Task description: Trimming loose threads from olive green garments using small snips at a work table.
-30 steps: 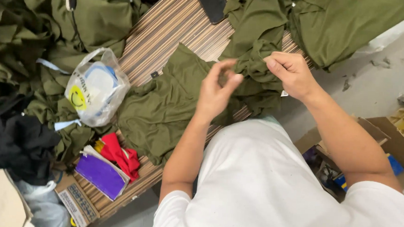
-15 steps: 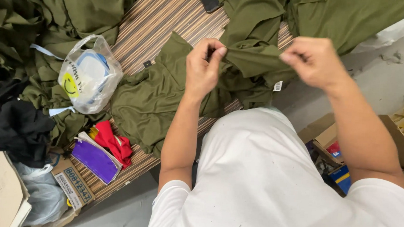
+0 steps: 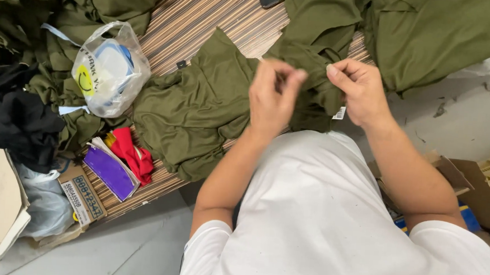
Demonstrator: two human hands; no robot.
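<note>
An olive green garment lies spread on the striped table, with one end lifted in front of my white shirt. My left hand is blurred, its fingertips pinched on the raised fabric. My right hand pinches the same fold just to the right, a finger's width away. A small white tag hangs from the cloth under my right hand.
More olive garments are heaped at top right and top left. A clear plastic bag, red cloth, purple pouch and black cloth lie at left. Cardboard boxes stand at right on the grey floor.
Half a second ago my hands were spread apart with the fabric stretched between them. Now they have come back together on the fold.
</note>
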